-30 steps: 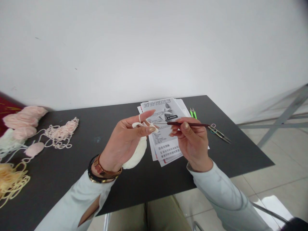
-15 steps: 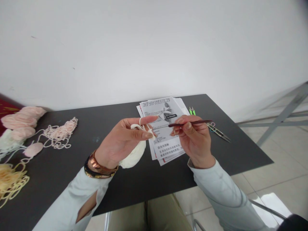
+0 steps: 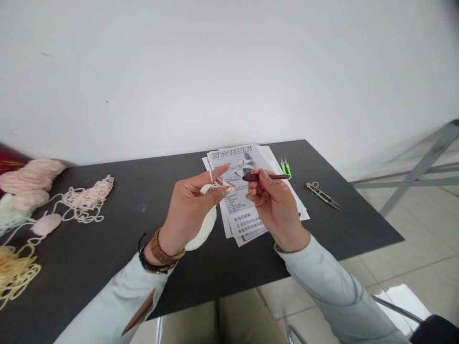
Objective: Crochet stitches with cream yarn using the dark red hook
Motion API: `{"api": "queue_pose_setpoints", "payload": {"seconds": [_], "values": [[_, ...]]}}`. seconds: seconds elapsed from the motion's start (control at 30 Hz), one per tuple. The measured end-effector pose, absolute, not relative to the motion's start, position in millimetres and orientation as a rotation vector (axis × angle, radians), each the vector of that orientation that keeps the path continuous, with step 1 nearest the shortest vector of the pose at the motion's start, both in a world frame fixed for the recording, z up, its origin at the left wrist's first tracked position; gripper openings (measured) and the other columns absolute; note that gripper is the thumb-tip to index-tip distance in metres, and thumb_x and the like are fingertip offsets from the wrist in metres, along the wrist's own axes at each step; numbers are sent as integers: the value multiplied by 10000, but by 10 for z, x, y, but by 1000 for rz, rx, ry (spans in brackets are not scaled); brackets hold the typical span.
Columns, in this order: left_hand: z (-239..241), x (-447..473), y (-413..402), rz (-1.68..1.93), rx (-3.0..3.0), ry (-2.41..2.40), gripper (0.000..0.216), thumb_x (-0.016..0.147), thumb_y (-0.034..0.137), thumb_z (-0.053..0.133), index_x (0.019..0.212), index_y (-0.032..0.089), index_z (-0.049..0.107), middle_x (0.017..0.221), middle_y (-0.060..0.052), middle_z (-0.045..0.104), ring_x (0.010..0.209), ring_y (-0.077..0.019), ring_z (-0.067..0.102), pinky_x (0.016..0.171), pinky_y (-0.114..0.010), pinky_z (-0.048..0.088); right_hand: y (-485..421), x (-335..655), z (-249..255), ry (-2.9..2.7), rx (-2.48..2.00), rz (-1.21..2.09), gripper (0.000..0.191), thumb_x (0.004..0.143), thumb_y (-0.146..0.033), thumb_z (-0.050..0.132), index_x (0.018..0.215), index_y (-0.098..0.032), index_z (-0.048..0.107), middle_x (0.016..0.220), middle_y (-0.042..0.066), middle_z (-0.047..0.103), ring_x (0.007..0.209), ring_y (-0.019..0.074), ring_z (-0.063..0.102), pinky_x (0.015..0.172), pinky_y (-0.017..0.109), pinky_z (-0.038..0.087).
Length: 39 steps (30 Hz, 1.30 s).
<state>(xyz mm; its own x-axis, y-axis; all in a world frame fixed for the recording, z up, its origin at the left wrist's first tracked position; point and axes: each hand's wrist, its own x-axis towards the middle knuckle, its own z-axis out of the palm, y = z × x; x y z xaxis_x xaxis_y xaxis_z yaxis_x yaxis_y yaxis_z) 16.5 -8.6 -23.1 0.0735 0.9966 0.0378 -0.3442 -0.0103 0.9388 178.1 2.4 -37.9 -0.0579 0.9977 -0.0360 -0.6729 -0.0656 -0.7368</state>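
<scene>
My left hand [image 3: 191, 210] pinches cream-white yarn [image 3: 215, 185] between thumb and fingers, with a strand looped over the raised index finger. Below and behind it lies a white ball of yarn [image 3: 203, 233], partly hidden by the hand. A dark brown crochet hook [image 3: 263, 177] is held nearly level in my right hand [image 3: 278, 205], between thumb and index finger. The hook's near end points toward the yarn, with a small gap between them. Its thin tip cannot be made out.
Printed sheets [image 3: 247, 224] lie under both hands. To the right are green-handled snips [image 3: 285, 167] and metal thread snips [image 3: 323, 196]. Pink yarn [image 3: 88, 198], a pale pink piece [image 3: 47, 223] and yellow yarn [image 3: 17, 272] lie on the left of the dark table [image 3: 118, 253].
My right hand has moved left and turned, bringing the crochet hook a little closer to the left hand. My left hand has rotated slightly and still pinches the yarn.
</scene>
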Motion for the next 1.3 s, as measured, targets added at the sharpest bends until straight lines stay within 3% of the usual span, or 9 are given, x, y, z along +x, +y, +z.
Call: {"api": "queue_pose_setpoints", "payload": {"seconds": [0.1,0.33,0.53,0.87,1.07,1.3], "values": [[-271,224,-72,1323,883,845,418,649,177,861,1052,249,783,762,-6,761,690,-115,664,713,-255,530,-13,1714,-406,-713,-680,1405,219,734,-376,809,847,-200,745,639,-37,705,572,68,658,569,157,618],[-302,308,-78,1418,775,802,480,659,134,839,1121,231,752,762,18,744,774,-98,667,856,-249,518,-36,1617,-507,-784,-718,1251,119,769,-318,781,860,-246,757,758,-41,711,646,77,638,527,174,619],[-357,311,-91,1443,891,820,431,706,153,819,1116,270,753,776,37,738,696,-59,630,747,-186,518,-20,1611,-498,-732,-743,1307,140,694,-248,838,808,-242,755,736,-47,754,626,81,693,595,177,625],[-410,319,-92,1391,935,887,393,713,209,830,1096,268,761,868,11,790,766,-78,673,795,-195,520,-19,1579,-503,-713,-713,1408,158,660,-245,855,778,-240,749,741,-55,753,674,93,712,648,203,636],[-483,372,-107,1449,1038,1046,451,790,319,769,1227,237,694,1244,-44,720,1098,-200,673,1004,-337,493,-26,1541,-539,-737,-775,1375,188,652,-299,861,798,-239,759,705,-53,731,583,78,658,533,182,615],[-514,384,-180,1476,1357,1153,429,901,365,637,1308,231,645,1355,-56,653,1219,-223,621,1065,-322,456,-34,1517,-588,-867,-713,1375,124,727,-280,816,836,-257,761,771,-44,755,621,89,693,573,197,622]]}}
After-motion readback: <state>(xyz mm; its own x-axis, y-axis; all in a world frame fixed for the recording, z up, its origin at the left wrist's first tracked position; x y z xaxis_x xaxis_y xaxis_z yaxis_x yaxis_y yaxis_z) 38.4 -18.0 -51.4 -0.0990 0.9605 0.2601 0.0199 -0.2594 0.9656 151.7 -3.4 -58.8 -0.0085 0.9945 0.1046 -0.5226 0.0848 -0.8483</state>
